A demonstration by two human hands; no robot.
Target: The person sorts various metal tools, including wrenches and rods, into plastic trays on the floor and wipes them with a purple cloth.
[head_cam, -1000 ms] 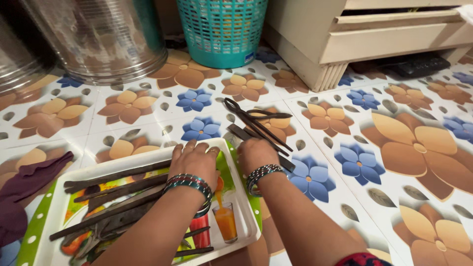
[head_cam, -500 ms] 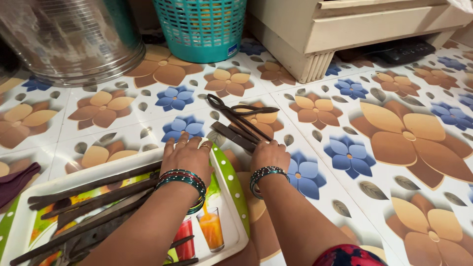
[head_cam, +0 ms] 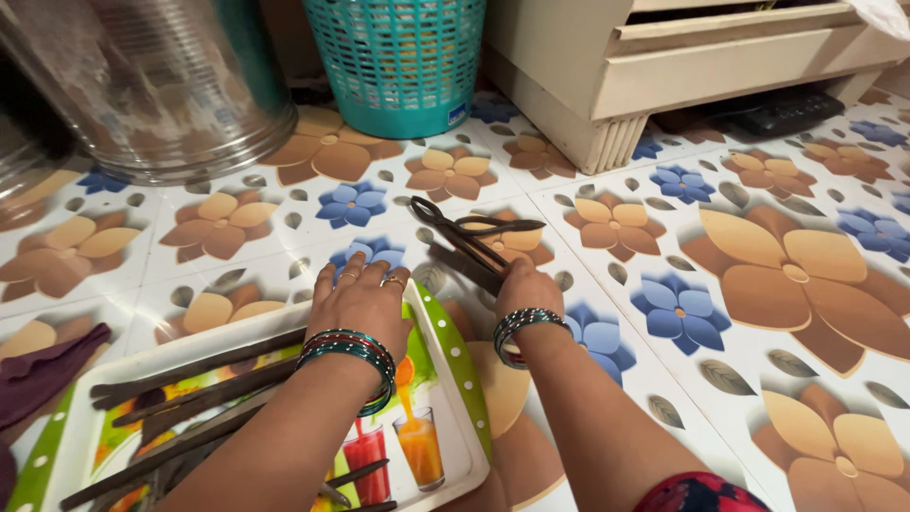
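in the head view, our right hand (head_cam: 524, 289), just right of centre, closes over the near ends of dark metal tongs (head_cam: 469, 237) lying on the floral floor tiles (head_cam: 758, 284); the fingers are tucked under, so we cannot see how tightly they clench. our left hand (head_cam: 360, 301) lies palm down on the top rim of a printed tray (head_cam: 455, 379) at lower left, fingers spread flat, grasping nothing. our forearm hides part of the long dark sticks (head_cam: 199, 374) in the tray, and the frame's lower edge cuts the tray off. a teal basket (head_cam: 403, 62) and a steel drum (head_cam: 152, 85) are cropped at the top.
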